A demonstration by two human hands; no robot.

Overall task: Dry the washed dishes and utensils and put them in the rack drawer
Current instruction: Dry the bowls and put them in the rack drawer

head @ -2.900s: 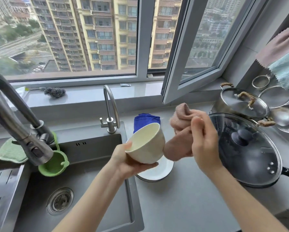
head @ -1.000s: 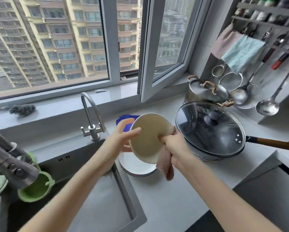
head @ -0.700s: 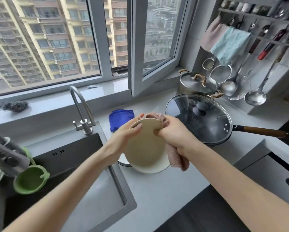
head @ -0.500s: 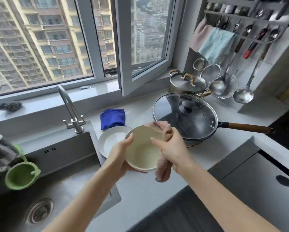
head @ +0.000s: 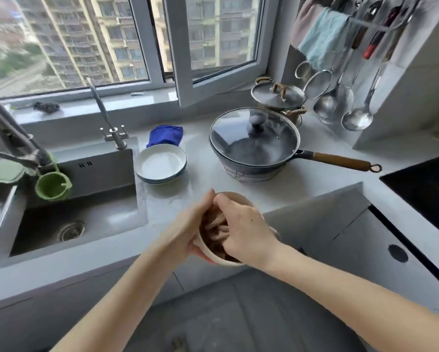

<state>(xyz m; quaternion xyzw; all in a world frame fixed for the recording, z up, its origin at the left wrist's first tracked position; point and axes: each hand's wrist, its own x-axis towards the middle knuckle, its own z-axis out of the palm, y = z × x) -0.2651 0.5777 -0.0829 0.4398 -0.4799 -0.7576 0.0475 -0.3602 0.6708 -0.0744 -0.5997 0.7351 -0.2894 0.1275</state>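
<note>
My left hand [head: 188, 229] grips a cream bowl [head: 214, 257] by its left side, in front of the counter edge, mouth up. My right hand [head: 246, 232] reaches into the bowl from above and presses a pinkish-brown cloth [head: 213, 235] against its inside, fingers curled round the cloth. Most of the bowl is hidden by both hands. A stack of white plates [head: 161, 163] sits on the counter beside the sink.
A dark sink [head: 73, 214] with two taps lies to the left, a green cup [head: 52, 186] hanging at it. A lidded wok [head: 254, 141] with a wooden handle, a lidded pot [head: 277, 97] and a blue cloth [head: 166, 134] stand behind. Ladles and towels hang at right.
The bowl has come down and toward me, off the counter area. My right hand moved from the bowl's outside and rim to inside it with the cloth.
</note>
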